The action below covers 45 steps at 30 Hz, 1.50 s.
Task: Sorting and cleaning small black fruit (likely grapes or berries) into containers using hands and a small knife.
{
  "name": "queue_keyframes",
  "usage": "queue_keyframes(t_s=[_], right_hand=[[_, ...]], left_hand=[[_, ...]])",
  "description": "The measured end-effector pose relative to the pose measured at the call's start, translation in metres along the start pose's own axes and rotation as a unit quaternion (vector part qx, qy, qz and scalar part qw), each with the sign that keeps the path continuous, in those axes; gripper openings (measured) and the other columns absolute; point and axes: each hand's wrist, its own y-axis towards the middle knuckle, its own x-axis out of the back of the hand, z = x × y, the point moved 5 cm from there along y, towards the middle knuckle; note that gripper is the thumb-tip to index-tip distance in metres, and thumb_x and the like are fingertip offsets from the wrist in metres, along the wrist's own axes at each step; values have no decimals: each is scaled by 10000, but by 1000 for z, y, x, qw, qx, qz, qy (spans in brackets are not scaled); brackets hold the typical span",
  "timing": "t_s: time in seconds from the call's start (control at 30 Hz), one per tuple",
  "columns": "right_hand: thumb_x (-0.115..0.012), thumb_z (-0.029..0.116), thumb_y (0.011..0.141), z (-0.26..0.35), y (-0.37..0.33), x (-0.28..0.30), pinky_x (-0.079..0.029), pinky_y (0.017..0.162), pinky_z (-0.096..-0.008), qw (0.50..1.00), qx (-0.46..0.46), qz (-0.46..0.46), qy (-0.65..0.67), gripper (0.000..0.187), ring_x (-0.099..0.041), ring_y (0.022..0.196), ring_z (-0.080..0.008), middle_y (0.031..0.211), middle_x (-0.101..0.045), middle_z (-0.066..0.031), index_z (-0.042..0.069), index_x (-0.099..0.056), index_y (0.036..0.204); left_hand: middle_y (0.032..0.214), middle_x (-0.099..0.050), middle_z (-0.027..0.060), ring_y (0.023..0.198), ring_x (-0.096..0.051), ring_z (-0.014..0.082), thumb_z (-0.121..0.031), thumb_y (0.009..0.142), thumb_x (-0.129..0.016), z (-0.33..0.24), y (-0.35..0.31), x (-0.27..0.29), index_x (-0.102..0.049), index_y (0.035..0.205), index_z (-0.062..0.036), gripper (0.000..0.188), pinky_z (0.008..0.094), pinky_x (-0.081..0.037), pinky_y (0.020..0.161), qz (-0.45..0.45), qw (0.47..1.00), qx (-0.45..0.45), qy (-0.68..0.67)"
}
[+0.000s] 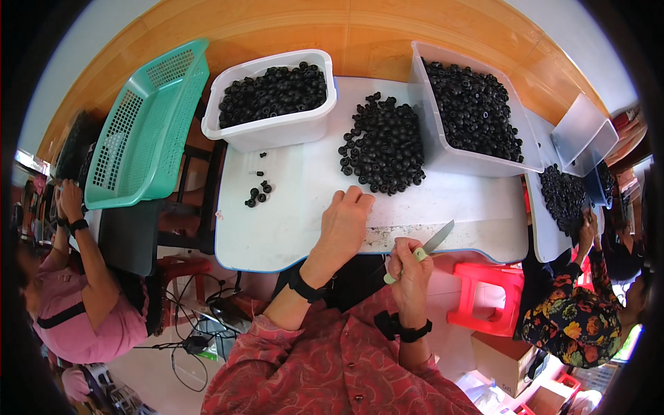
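My right hand (411, 273) is closed round the pale green handle of a small knife (440, 236), just past the table's near edge. The blade points up and to the right, over the white tabletop. Between the knife and a heap of small black ring-like parts (382, 145), my left hand (344, 223) hovers or rests over the table with its fingers curled together. Whatever those fingers may hold is hidden. The heap lies just beyond my left fingertips. Several loose black parts (259, 194) sit apart on the left of the table.
A white tub (277, 131) and a clear plastic bin (477, 160), both full of black parts, stand at the back. Left of them is a green basket (149, 131). Co-workers sit on both sides. A red stool (484, 294) and tangled cables (197, 344) are below the table.
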Motion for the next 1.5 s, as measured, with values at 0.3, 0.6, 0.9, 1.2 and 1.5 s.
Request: queue_keyframes(t_s=[0.3,0.6,0.9,1.2,1.5], right_hand=[[-616,130,931,-11,-1,-9,-271,430,-204,999,-12,27,-22,113,-383,473,-52,663,-509,0,20,-608,904],[-613,117,937,-11,-2,-20,-274,422,-184,998,-14,47,-43,96,-404,475,-29,718,-565,-4,24,-607,916],[-593,99,946,4,-10,-40,-304,444,-162,993,56,75,-66,167,-404,517,-13,789,-612,-8,-7,-619,1072],[-681,47,874,3,-14,-36,-316,497,-172,982,55,91,-157,139,-424,568,-19,796,-579,16,28,-660,1009],[-640,50,901,6,-13,-35,-314,479,-181,982,62,122,-133,67,-431,551,-26,757,-566,17,-7,-659,929]], left_hand=[[901,-646,96,638,-619,209,0,799,-667,24,-1,12,-663,955,-34,160,294,-478,574,-78,975,57,-200],[860,-641,43,635,-569,59,-64,903,-623,17,-10,13,-612,1070,1,180,215,-458,528,15,819,215,-532],[858,-666,95,611,-580,85,-125,960,-568,7,-46,10,-574,1099,6,192,199,-457,482,69,652,282,-700],[789,-637,45,614,-594,83,-150,939,-613,10,-69,-3,-605,1012,-6,162,196,-469,483,83,619,283,-728],[747,-618,41,613,-590,93,-112,937,-604,6,-75,0,-617,1022,0,141,206,-479,492,88,578,283,-760]])
